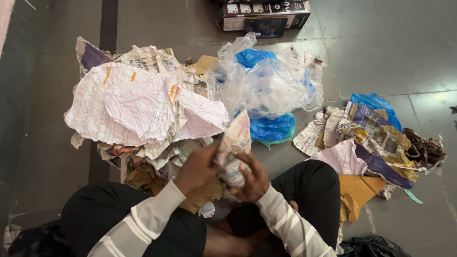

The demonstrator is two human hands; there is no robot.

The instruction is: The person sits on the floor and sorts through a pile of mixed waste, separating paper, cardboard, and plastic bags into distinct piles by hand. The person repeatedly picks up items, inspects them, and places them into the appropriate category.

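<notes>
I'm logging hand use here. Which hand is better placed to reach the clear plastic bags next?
Probably the right hand: it sits on the side of the clear plastic bags, while the left hand lies by the crumpled paper pile.

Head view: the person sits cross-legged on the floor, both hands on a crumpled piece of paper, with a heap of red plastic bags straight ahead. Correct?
Not quite: the plastic bags are clear and blue, not red, as the head view shows. The rest holds: the person sits cross-legged on the floor, with the left hand and right hand both on a crumpled piece of paper.
</notes>
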